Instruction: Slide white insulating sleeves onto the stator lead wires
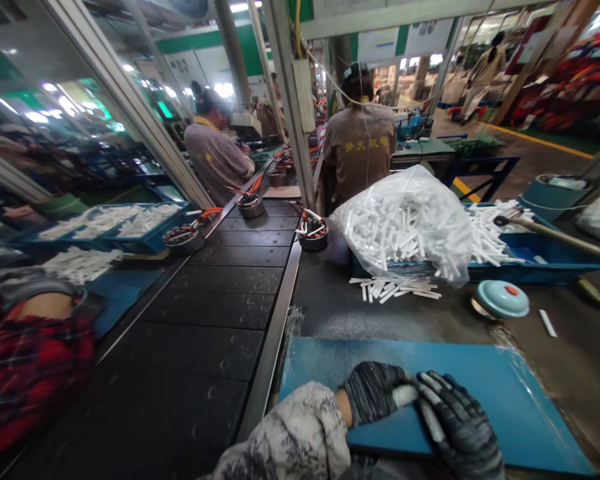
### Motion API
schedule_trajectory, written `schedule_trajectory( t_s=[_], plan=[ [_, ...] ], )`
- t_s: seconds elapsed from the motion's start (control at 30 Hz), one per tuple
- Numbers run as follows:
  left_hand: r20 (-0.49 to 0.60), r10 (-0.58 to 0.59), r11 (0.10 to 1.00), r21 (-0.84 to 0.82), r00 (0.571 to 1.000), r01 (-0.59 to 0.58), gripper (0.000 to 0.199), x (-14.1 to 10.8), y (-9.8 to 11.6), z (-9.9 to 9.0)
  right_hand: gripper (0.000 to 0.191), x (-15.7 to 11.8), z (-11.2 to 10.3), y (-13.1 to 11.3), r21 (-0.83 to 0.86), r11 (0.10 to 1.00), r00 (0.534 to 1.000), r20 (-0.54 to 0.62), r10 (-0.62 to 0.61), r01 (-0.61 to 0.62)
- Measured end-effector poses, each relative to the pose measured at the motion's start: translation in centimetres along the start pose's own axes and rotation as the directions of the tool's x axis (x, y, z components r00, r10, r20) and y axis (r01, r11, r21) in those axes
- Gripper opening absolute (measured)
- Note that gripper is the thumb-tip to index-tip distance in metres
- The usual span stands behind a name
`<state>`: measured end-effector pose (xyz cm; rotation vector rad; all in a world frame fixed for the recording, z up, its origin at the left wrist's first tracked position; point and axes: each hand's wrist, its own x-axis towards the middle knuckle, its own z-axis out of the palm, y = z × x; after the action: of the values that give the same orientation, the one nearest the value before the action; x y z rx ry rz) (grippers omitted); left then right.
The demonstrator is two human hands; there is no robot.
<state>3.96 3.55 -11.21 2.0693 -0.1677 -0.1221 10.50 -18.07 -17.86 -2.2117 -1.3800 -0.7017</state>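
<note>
Blue mat (520,393) at five o'clock, flat on the workbench (325,283). Judged light, fairly stiff, smooth, perhaps slippery under gloves, not fragile; best lifted by its right edge. Left hand (375,393): fingers drawn together over the mat; can't tell if anything is pinched. Right hand (457,420): fingers extended, side by side; grip unclear. From hands: clear bag (405,220) of white tubes, twelve o'clock; turquoise pot (503,299), one. No brand legible on mat. Brown shirt (357,150), eleven: yellow characters, apparently 梦天机电.

Blue mat (480,373), grey-striped gloves (375,393), white tubes (395,290)
</note>
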Motion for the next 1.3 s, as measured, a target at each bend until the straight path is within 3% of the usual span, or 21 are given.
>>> schedule_trajectory(
  t_s=[1.3],
  plan=[
    [-0.023, 0.019, 1.000, 0.022, 1.000, -0.018, 0.033, -0.06, -0.09, 0.34, 0.033, -0.27, 0.21, -0.07, 0.020, 1.000, 1.000, -0.007, 0.011, -0.011]
  ],
)
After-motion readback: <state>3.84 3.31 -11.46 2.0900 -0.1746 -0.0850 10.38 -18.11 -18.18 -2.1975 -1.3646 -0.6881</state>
